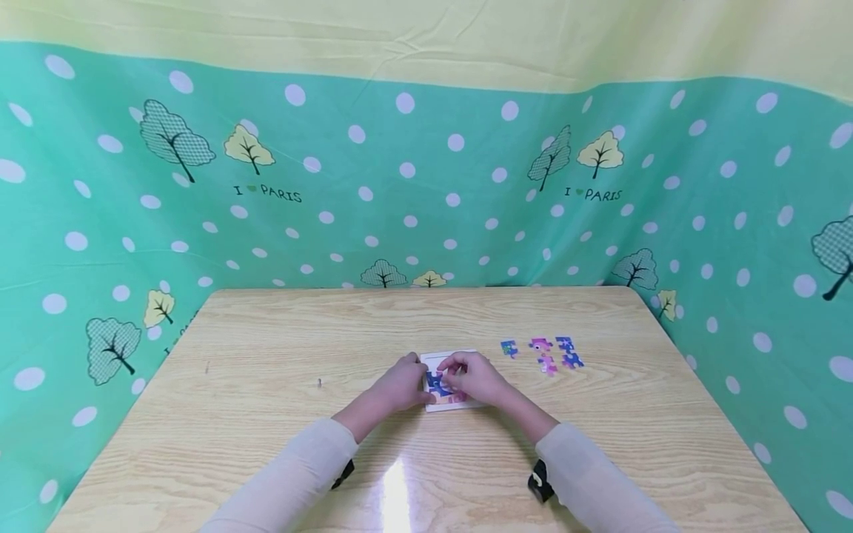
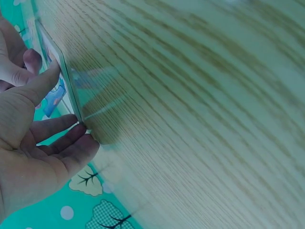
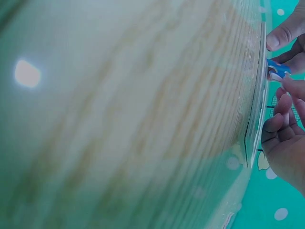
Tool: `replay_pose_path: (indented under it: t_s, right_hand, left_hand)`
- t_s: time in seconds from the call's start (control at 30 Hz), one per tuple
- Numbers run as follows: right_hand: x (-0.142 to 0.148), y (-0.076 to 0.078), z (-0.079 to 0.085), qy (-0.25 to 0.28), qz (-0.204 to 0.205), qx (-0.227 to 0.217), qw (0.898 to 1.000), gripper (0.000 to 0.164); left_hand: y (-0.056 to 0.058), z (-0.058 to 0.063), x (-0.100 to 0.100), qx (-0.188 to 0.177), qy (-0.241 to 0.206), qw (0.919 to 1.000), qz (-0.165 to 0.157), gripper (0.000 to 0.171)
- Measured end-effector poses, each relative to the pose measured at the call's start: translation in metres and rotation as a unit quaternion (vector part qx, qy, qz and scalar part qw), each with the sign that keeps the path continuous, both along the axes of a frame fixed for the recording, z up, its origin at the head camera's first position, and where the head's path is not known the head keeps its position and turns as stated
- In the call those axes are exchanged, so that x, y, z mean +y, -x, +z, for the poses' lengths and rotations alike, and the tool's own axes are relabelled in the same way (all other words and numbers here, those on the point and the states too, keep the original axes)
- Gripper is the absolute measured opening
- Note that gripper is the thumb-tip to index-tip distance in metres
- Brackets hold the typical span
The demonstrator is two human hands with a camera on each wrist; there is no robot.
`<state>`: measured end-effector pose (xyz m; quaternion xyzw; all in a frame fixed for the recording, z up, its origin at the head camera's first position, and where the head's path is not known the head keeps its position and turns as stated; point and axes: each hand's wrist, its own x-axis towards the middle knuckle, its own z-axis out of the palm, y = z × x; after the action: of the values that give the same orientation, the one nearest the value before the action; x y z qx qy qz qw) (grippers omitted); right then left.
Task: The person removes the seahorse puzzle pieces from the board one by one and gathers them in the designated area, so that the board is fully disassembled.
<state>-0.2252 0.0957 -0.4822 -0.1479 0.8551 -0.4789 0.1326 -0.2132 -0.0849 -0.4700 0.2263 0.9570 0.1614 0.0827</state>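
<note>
A white-framed jigsaw board lies at the table's middle, partly filled with blue and pink pieces. My left hand grips its left side; in the left wrist view the thumb rests on the frame while the other fingers touch the edge. Over the board, my right hand pinches a puzzle piece. That blue puzzle piece appears tilted at the fingertips in the right wrist view. Fingers hide much of it, and the right hand covers part of the board.
Loose puzzle pieces lie right of the board: a blue-green piece, pink pieces and dark blue pieces. A wooden table carries everything. Behind and beside it hangs a green dotted curtain.
</note>
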Motion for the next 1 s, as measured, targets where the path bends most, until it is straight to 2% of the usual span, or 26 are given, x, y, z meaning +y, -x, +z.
replay_pose_path:
  t_s: [0.57, 1.0]
  right_hand:
    - [0.005, -0.002, 0.004, 0.005, -0.011, -0.006, 1.0, 0.017]
    - [0.014, -0.001, 0.006, -0.017, -0.028, 0.018, 0.999, 0.017]
  left_hand:
    - [0.0, -0.001, 0.0, 0.0, -0.003, 1.0, 0.002, 0.047]
    - [-0.002, 0.003, 0.001, -0.012, -0.009, 0.9999, 0.008, 0.037]
